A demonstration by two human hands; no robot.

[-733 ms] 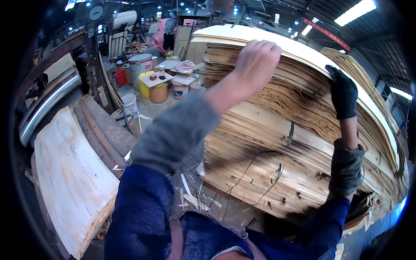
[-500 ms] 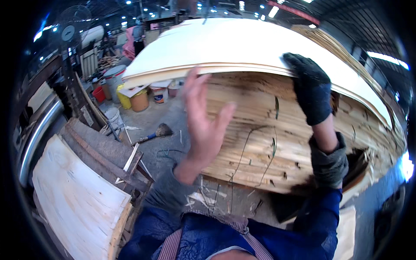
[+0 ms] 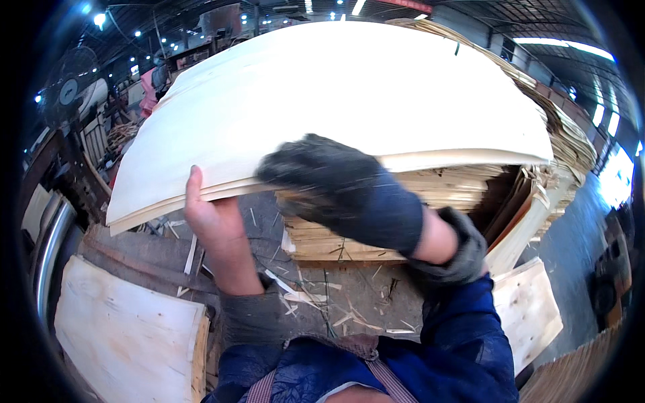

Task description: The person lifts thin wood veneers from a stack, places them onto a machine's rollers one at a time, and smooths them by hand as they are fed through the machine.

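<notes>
Head view: my bare left hand (image 3: 213,225) pinches the pale veneer sheets (image 3: 349,101) at their near edge, gloved right hand (image 3: 322,176) clamped alongside, lifting them off the stack (image 3: 430,201) evenly.

Pale cream, almost white, across the broad veneer sheet (image 3: 349,94), with faint long grain. Straw-yellow and tan in thin layered bands down the veneer stack (image 3: 463,188), darker brown in the gaps. Dark charcoal knit on the glove of the right hand (image 3: 336,178), speckled with light dust. Bare and unclad on the left hand (image 3: 208,221). Deep blue on the jacket sleeves (image 3: 470,342), grey ribbed at the cuff (image 3: 457,252). Pale blond with a few small dark knots on the board (image 3: 127,342) at lower left. Dull grey over the concrete floor (image 3: 342,295), flecked with light splinters. Pink on a distant bundle (image 3: 148,94).
</notes>
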